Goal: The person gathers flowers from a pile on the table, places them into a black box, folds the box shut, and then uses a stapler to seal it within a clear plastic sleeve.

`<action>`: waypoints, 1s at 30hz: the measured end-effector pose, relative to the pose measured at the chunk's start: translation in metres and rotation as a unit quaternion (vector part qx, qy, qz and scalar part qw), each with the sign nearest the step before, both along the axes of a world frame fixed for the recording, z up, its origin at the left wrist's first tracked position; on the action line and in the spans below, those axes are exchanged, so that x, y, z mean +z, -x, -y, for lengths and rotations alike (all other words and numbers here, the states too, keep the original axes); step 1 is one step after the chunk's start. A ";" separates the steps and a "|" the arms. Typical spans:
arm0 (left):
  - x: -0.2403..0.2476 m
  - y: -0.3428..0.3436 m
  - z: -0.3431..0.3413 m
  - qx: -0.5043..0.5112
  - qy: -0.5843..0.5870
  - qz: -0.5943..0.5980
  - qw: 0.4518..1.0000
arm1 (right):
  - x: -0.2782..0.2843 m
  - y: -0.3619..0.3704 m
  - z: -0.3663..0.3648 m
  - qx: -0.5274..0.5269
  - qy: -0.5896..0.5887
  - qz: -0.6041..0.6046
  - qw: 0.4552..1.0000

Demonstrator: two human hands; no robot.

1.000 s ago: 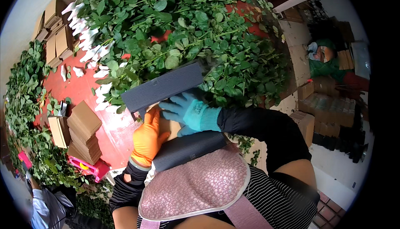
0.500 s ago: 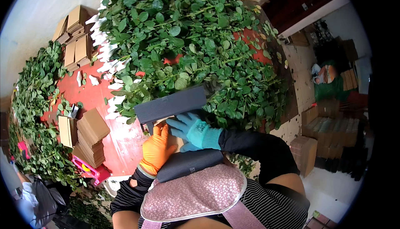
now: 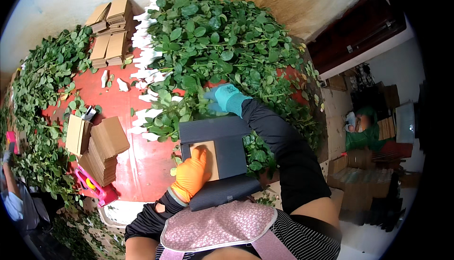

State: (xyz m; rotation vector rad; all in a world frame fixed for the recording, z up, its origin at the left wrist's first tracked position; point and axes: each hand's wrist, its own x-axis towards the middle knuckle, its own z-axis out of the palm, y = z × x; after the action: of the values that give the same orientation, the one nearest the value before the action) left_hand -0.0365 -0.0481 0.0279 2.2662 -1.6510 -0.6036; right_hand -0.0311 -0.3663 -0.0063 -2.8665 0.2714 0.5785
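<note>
My left hand (image 3: 190,178), in an orange glove, rests on a tan cardboard piece (image 3: 211,158) with its fingers laid out against it. That piece lies on a dark ribbed sheet (image 3: 234,153), whose far flap stands folded up and whose near flap curves up close to my apron. Beyond the far flap, my right hand (image 3: 226,98), in a teal glove, reaches in among leafy green stems (image 3: 222,47). Its fingers are blurred and partly behind leaves, so I cannot make out their grip. White sleeves (image 3: 146,61) cover the stems' left ends.
Stacks of cardboard pieces stand at left (image 3: 106,144) and far left (image 3: 116,28) on the red table (image 3: 146,165). A pink holder (image 3: 97,186) sits by the near stack. More foliage (image 3: 47,85) lies along the left, where another person's arm (image 3: 12,182) shows.
My right hand has left the cardboard and moved away from me, into the leafy stems. My left hand stays on the cardboard. The dark sheet's far flap has tipped back, baring more of its inside.
</note>
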 end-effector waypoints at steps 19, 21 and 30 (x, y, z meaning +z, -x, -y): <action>0.009 -0.012 -0.003 -0.005 0.059 -0.047 0.997 | 0.153 0.093 0.036 -0.030 0.090 0.322 0.942; 0.000 -0.014 -0.009 -0.003 0.093 -0.057 0.994 | 0.149 0.129 0.006 -0.002 0.065 0.321 0.945; -0.012 -0.041 -0.007 -0.072 0.068 -0.065 0.993 | 0.089 0.273 -0.079 0.035 -0.065 0.103 0.992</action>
State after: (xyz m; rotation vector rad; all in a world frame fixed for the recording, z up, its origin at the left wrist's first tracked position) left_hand 0.0042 -0.0411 0.0154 1.9839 -1.7449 -0.6370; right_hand -0.3045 -0.2869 0.0825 -2.7889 0.0959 0.2948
